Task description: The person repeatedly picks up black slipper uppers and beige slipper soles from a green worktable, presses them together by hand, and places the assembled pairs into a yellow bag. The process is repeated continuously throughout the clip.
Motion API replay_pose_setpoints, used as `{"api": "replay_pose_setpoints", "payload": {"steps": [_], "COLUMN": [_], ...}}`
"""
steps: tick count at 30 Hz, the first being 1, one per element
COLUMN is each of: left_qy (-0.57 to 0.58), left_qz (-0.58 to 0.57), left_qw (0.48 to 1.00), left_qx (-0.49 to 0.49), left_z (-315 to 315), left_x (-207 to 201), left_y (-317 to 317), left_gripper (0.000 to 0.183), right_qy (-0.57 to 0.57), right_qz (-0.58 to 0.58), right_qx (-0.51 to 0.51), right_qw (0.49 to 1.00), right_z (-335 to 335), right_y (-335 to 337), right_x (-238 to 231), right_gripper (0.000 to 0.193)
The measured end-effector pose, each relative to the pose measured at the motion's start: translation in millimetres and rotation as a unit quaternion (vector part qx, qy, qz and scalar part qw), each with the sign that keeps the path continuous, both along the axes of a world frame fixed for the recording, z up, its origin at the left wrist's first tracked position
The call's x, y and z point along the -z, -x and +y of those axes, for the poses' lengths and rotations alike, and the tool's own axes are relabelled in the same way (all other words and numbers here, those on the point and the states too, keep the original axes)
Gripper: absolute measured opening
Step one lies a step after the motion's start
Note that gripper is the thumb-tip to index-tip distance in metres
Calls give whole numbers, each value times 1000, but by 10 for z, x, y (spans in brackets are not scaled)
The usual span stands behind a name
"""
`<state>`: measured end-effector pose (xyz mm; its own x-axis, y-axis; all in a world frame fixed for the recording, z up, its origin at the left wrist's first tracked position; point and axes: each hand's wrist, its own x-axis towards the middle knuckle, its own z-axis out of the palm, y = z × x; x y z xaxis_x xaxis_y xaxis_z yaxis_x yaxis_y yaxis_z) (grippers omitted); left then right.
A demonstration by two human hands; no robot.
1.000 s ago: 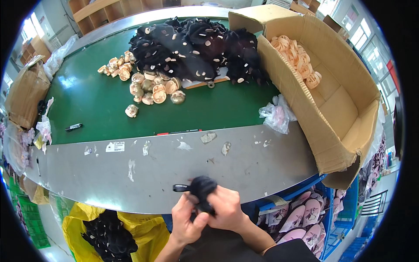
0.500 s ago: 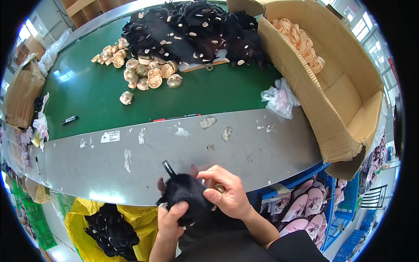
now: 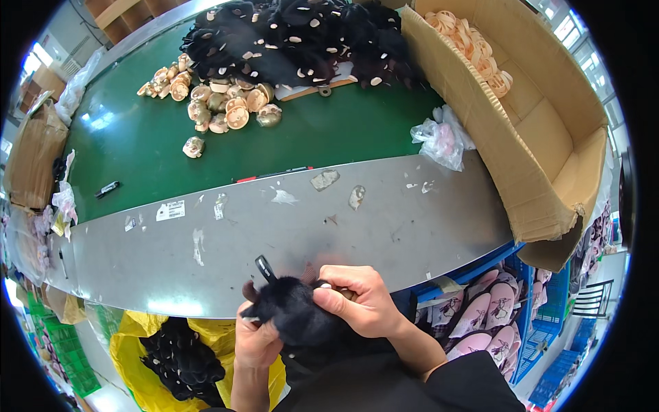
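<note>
My two hands are close together, both clamped on one black plush piece (image 3: pixel 302 316), held just off the front edge of the bench (image 3: pixel 274 233); my left hand (image 3: pixel 255 341) grips its lower left side, and my right hand (image 3: pixel 364 302) pinches its right side — a small golden thing (image 3: pixel 349 294) shows at those fingers, too covered for me to name; a dark loop (image 3: pixel 264 269) stands up from the top of the plush.

This one looks to me partway through being worked; plenty is left, judging by the heap of black pieces (image 3: pixel 288 44) along the far edge of the bench; the golden and peach half-shells (image 3: pixel 237 113) lie in front of the heap's left side, one of them apart, nearer the front edge.

At the bench's right end the cardboard box (image 3: pixel 473 130) holds peach-coloured strips (image 3: pixel 473 51) bunched toward its far end; below the front edge, to my left, the yellow bag (image 3: pixel 127 343) holds more black plush (image 3: pixel 180 357) — finished or not, I cannot tell; under the right front corner the blue crate (image 3: pixel 527 312) carries pink slippers (image 3: pixel 501 305).
</note>
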<state>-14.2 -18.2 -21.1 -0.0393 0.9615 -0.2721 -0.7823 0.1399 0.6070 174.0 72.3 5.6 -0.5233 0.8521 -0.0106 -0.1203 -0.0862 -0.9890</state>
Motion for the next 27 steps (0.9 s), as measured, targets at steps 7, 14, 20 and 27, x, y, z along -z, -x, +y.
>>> {"api": "replay_pose_setpoints", "payload": {"steps": [7, 14, 20, 27], "left_qy": [83, 62, 59, 79], "left_qz": [-6, 118, 140, 27], "left_qw": [995, 991, 980, 995], "left_qx": [46, -28, -127, -58], "left_z": [66, 86, 146, 107], "left_x": [-35, -142, -272, -282], "left_y": [-158, -270, -398, -385], "left_gripper": [72, 72, 66, 86], "right_qy": [-30, -59, -210, -159], "right_qz": [-37, -53, -109, -79], "right_qx": [33, 72, 54, 53], "right_qw": [998, 994, 970, 983], "right_z": [-58, -50, -130, -138], "right_y": [81, 61, 149, 102], "right_x": [-49, 12, 68, 55], "right_gripper": [27, 25, 20, 20]}}
